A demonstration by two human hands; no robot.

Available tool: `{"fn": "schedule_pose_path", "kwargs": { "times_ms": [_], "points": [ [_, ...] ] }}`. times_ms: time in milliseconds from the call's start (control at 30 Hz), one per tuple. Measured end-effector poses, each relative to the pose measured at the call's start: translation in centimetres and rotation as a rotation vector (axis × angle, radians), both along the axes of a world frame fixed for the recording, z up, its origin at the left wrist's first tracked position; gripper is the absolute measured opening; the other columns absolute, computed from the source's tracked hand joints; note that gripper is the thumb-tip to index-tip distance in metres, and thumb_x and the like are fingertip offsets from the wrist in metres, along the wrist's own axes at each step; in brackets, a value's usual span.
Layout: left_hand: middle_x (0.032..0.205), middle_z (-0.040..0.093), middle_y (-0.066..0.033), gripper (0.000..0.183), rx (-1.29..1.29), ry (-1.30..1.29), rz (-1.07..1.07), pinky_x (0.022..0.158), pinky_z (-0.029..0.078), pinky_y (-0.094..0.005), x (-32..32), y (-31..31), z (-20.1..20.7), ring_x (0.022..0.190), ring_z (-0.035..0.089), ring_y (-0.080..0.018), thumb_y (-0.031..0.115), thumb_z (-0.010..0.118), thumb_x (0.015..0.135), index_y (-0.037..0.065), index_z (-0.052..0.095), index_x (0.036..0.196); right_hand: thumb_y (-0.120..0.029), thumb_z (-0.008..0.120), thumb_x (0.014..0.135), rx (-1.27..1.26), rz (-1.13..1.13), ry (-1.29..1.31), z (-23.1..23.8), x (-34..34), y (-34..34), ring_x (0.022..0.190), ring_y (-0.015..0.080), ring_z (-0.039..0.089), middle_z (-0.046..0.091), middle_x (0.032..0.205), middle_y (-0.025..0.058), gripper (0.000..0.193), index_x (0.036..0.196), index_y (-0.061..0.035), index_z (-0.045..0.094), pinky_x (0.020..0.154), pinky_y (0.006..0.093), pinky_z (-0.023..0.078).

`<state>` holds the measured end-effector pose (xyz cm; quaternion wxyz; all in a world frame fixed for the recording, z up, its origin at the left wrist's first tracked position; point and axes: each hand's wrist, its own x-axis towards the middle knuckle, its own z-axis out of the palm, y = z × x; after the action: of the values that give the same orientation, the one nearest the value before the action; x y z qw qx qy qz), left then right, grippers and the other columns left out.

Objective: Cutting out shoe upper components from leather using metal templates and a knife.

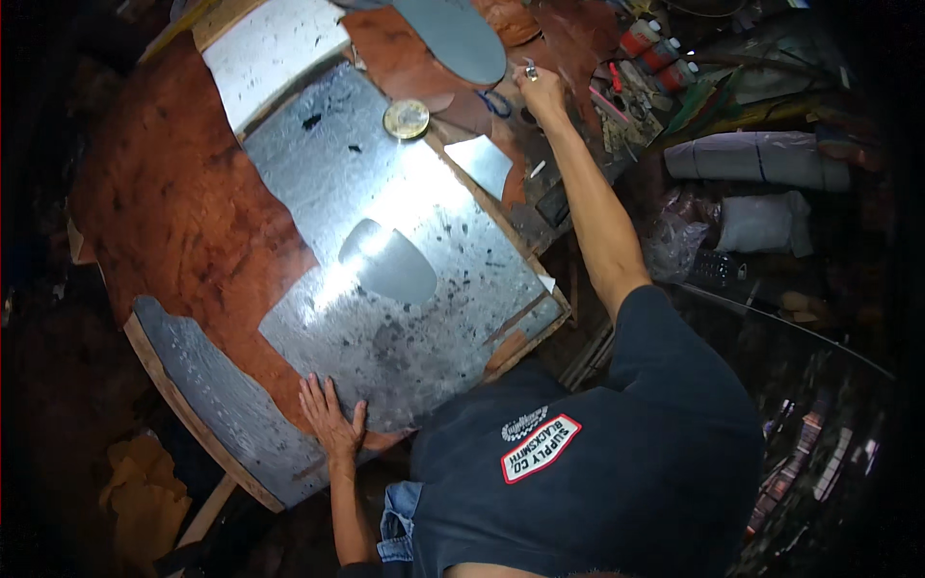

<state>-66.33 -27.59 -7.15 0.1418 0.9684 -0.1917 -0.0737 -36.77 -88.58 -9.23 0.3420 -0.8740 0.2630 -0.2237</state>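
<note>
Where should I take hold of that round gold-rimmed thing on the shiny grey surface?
The round gold-rimmed thing is probably best pinched across its rim from above, on the side of the right hand: it lies round face up near the grey surface's edge.

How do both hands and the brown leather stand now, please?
Left hand: fingers spread at edge of brown leather. Right hand: by blue loop-handled tool, grip unclear. Leather: spread beside grey surface. Rounded grey piece, round golden disc on that surface.
</note>
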Motion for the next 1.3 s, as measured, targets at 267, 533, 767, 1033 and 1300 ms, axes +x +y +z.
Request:
{"fn": "schedule_pose_path", "kwargs": {
  "times_ms": [267, 533, 767, 1033, 1300],
  "points": [
    [0.152, 0.032, -0.0233, 0.071, -0.013, -0.038, 0.037, 0.114, 0.020, -0.0555, -0.6, 0.9, -0.2, 0.141, 0.026, -0.0448, 0.044, 0.068, 0.082, 0.003, 0.048, 0.137, -0.043, 0.075, 0.077, -0.361, 0.339, 0.502, 2.6, -12.1, 12.0, 0.108, 0.0440, 0.060, 0.060, 0.121, 0.0259, 0.068, 0.133, -0.0104, 0.054, 0.088, 0.0510, 0.049],
    [0.159, 0.020, -0.0181, 0.075, -0.064, 0.043, -0.013, 0.118, 0.010, -0.0542, -2.9, -3.4, -0.5, 0.147, 0.014, -0.0384, 0.062, 0.049, 0.091, 0.012, 0.040, 0.146, -0.051, 0.074, 0.076, -0.490, 0.396, 0.545, -1.0, -9.9, 2.0, 0.108, 0.0433, 0.062, 0.065, 0.109, 0.0313, 0.068, 0.124, -0.0029, 0.063, 0.090, 0.0460, 0.049],
    [0.157, 0.023, -0.0187, 0.068, -0.506, 0.081, -0.122, 0.118, 0.013, -0.0548, -9.6, -5.4, -0.2, 0.145, 0.018, -0.0405, 0.058, 0.049, 0.093, 0.015, 0.041, 0.144, -0.062, 0.065, 0.080, -0.620, 0.393, 0.624, 0.1, -10.6, 7.8, 0.110, 0.0422, 0.062, 0.065, 0.113, 0.0284, 0.072, 0.133, -0.0153, 0.059, 0.091, 0.0468, 0.048],
    [0.148, 0.039, -0.0218, 0.052, -0.130, -0.103, 0.391, 0.114, 0.024, -0.0554, -9.8, 7.3, 0.7, 0.140, 0.031, -0.0417, 0.036, 0.055, 0.095, 0.004, 0.049, 0.135, -0.060, 0.067, 0.080, -0.754, 0.323, 0.897, -2.6, -7.9, 3.7, 0.077, 0.0319, 0.069, 0.071, 0.085, 0.0215, 0.072, 0.122, -0.0025, 0.064, 0.070, 0.0437, 0.053],
    [0.142, 0.048, -0.0173, 0.043, -0.259, -0.032, 0.243, 0.110, 0.031, -0.0533, -15.0, 7.9, 2.2, 0.135, 0.040, -0.0393, 0.025, 0.067, 0.088, 0.002, 0.059, 0.124, -0.052, 0.066, 0.083, -0.656, 0.394, 0.772, -2.8, -7.4, 4.4, 0.114, 0.0397, 0.060, 0.064, 0.119, 0.0238, 0.072, 0.146, -0.0288, 0.041, 0.094, 0.0483, 0.047]
  ]
}}
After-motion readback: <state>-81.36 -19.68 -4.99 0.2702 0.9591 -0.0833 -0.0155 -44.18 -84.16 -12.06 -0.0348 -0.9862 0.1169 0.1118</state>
